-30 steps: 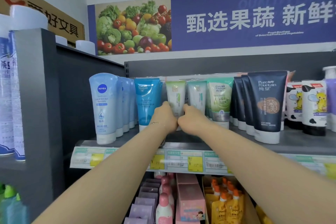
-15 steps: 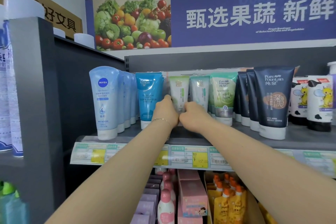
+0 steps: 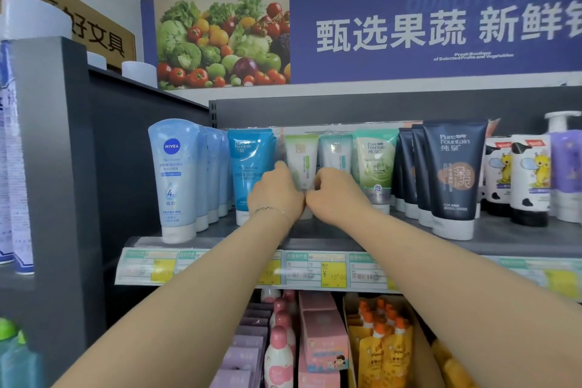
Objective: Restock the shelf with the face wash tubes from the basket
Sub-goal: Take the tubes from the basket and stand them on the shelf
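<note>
A small white-and-green face wash tube (image 3: 301, 157) stands cap-down on the grey shelf (image 3: 510, 238), between a blue tube (image 3: 250, 161) and a pale teal tube (image 3: 335, 153). My left hand (image 3: 277, 190) and my right hand (image 3: 338, 194) both reach up to it, knuckles touching, fingers curled round its lower half. The tube's cap is hidden behind my hands. No basket is in view.
Light blue Nivea tubes (image 3: 176, 179) stand at the shelf's left end, a green tube (image 3: 376, 164) and dark navy tubes (image 3: 453, 176) to the right, then cow-print bottles (image 3: 529, 179). Price labels (image 3: 318, 271) line the shelf edge. Pink bottles (image 3: 278, 356) and orange pouches (image 3: 381, 346) fill the lower shelf.
Both hands stay on the white-and-green tube. The view has shifted slightly, so the shelf sits a little higher and to the right in the frame.
</note>
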Tool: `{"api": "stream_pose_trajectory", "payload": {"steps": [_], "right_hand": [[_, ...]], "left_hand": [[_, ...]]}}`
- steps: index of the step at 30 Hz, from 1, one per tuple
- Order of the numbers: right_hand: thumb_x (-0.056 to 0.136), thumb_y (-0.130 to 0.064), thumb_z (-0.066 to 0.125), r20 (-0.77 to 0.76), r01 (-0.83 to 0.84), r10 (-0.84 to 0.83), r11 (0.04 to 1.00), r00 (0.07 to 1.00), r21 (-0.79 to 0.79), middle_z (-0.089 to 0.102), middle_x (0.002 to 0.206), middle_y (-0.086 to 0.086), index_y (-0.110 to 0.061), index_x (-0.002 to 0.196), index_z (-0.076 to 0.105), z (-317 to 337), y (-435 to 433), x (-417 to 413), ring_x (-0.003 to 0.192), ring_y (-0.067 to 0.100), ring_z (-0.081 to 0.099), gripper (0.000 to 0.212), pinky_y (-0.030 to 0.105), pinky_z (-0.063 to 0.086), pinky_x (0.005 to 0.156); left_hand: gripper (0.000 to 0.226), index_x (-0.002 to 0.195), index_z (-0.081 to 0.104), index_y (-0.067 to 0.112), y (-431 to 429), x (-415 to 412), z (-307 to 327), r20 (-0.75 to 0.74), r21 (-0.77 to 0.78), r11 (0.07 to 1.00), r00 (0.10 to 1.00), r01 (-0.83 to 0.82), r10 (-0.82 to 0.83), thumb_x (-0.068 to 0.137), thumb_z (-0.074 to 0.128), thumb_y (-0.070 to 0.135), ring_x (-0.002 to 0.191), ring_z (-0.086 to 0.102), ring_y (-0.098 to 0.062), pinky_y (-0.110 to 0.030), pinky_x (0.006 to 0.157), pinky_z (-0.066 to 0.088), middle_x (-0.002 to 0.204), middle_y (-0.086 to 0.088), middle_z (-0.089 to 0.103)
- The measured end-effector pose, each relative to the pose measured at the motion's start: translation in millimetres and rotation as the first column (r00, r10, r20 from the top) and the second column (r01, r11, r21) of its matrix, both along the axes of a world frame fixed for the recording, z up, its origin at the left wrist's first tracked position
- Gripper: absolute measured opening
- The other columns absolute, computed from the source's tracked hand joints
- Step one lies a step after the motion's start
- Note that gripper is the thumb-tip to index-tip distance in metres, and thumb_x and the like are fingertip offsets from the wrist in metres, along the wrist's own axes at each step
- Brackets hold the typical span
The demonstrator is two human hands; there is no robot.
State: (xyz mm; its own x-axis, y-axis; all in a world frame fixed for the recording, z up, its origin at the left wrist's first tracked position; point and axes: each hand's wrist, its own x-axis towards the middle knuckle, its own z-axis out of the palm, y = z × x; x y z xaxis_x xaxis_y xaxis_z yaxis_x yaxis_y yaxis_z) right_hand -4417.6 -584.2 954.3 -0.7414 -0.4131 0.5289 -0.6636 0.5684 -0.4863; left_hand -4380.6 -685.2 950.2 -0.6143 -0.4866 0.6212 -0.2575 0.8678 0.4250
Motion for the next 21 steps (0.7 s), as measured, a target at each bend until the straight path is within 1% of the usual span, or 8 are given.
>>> {"api": "stream_pose_trajectory", "payload": {"steps": [2,5,7,11,15,18,19,21], "right_hand": [[0.082,-0.022,0.053,-0.068,0.035,-0.029,0.995,0.997,0.089,0.061,0.090,0.002,-0.016,0.094,0.059,3.3,9.8,2.4,0.082,0.024,0.059,0.015,0.035,0.053,0.071],[0.085,-0.027,0.052,-0.146,0.058,-0.026,0.975,0.989,0.215,0.063,0.090,0.002,-0.018,0.094,0.062,6.6,30.0,8.4,0.082,0.023,0.061,0.016,0.038,0.055,0.075],[0.088,-0.029,0.051,-0.216,0.099,-0.034,0.949,0.976,0.300,0.063,0.091,0.002,-0.018,0.093,0.062,9.3,45.4,13.4,0.082,0.023,0.060,0.017,0.035,0.053,0.071],[0.090,-0.028,0.049,-0.264,0.192,-0.080,0.881,0.961,0.432,0.056,0.084,0.000,-0.019,0.089,0.054,11.3,72.2,14.3,0.073,0.021,0.055,0.011,0.030,0.044,0.060],[0.088,-0.017,0.050,-0.120,0.146,-0.111,0.929,0.987,0.340,0.055,0.076,0.003,-0.013,0.078,0.055,8.9,87.2,4.6,0.065,0.021,0.053,0.012,0.028,0.041,0.055],[0.085,-0.002,0.045,0.132,0.033,-0.047,0.994,0.990,0.104,0.057,0.080,0.009,0.000,0.089,0.064,9.8,79.6,-10.4,0.077,0.027,0.053,0.019,0.027,0.042,0.058],[0.086,0.001,0.045,0.179,0.008,-0.025,0.995,0.983,0.095,0.059,0.084,0.011,0.000,0.093,0.065,11.2,74.8,-11.7,0.083,0.028,0.054,0.021,0.027,0.043,0.062],[0.094,0.000,0.043,0.222,0.010,-0.034,0.994,0.974,0.110,0.064,0.110,0.012,0.000,0.114,0.063,15.1,60.1,-18.8,0.106,0.029,0.058,0.028,0.031,0.048,0.083]], "left_hand": [[0.016,0.100,0.048,0.015,4.3,2.6,4.1,0.031,-0.136,0.991,1.000,0.002,0.002,0.090,0.056,0.025,0.088,0.059,-0.029,-0.035,0.069,0.046,0.098,-0.008,0.060],[0.014,0.099,0.050,0.018,14.1,6.0,7.1,0.162,-0.306,0.947,0.986,0.096,-0.047,0.090,0.053,0.028,0.089,0.060,-0.029,-0.038,0.077,0.052,0.101,-0.007,0.061],[0.014,0.098,0.050,0.020,20.2,7.5,7.8,0.242,-0.392,0.905,0.968,0.163,-0.069,0.090,0.052,0.031,0.089,0.060,-0.028,-0.039,0.079,0.053,0.101,-0.005,0.062],[0.014,0.100,0.052,0.019,36.3,3.4,11.7,0.319,-0.461,0.854,0.943,0.243,-0.096,0.089,0.050,0.028,0.083,0.056,-0.025,-0.034,0.069,0.046,0.100,-0.003,0.061],[0.028,0.117,0.051,0.013,56.9,-8.1,18.0,0.284,-0.310,0.915,0.944,0.257,-0.169,0.090,0.053,0.022,0.093,0.058,-0.029,-0.039,0.078,0.052,0.111,-0.010,0.058],[0.038,0.121,0.038,0.007,66.8,-19.1,15.4,0.188,-0.111,0.961,0.954,0.255,-0.232,0.088,0.056,0.012,0.083,0.054,-0.028,-0.036,0.066,0.047,0.102,-0.014,0.056],[0.040,0.121,0.036,0.006,68.3,-22.8,13.0,0.158,-0.073,0.965,0.958,0.252,-0.238,0.088,0.057,0.012,0.083,0.054,-0.028,-0.035,0.065,0.045,0.104,-0.015,0.056],[0.041,0.121,0.035,0.006,69.1,-29.8,7.1,0.139,-0.032,0.971,0.963,0.237,-0.231,0.089,0.060,0.014,0.093,0.058,-0.032,-0.034,0.068,0.045,0.113,-0.018,0.057]]}}
